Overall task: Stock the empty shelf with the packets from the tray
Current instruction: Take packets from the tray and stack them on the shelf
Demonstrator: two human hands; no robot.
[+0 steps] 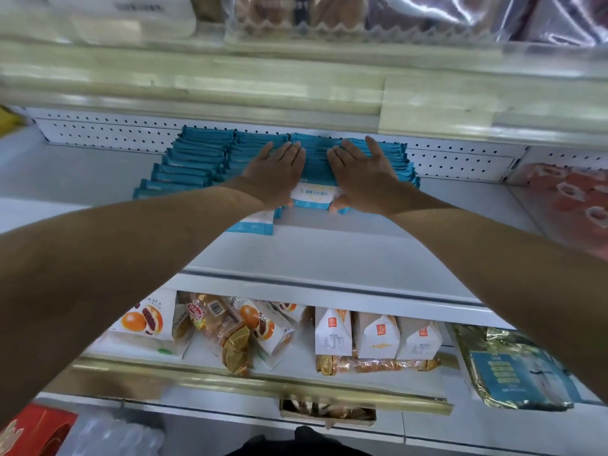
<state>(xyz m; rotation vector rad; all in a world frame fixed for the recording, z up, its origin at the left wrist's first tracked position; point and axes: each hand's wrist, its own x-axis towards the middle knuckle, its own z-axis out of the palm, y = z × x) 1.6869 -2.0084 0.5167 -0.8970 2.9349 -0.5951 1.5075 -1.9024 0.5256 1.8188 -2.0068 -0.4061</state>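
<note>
Several rows of teal and white packets (194, 162) stand packed on the white shelf (345, 255), reaching back to its perforated rear wall. My left hand (273, 172) lies flat with straight fingers on the top of the middle rows. My right hand (365, 172) lies flat the same way just to its right. Both thumbs sit at the front face of the nearest packet (314, 195), whose white label shows between the hands. One more packet (255, 223) lies flat at the front left of the rows. The tray is not in view.
The shelf above (263, 83) overhangs close over my hands. Pink wrapped goods (572, 199) sit at the shelf's right end. Below, bread and pastry packs (230, 327), white boxes (375, 334) and a gold and blue bag (513, 366) fill the lower shelf.
</note>
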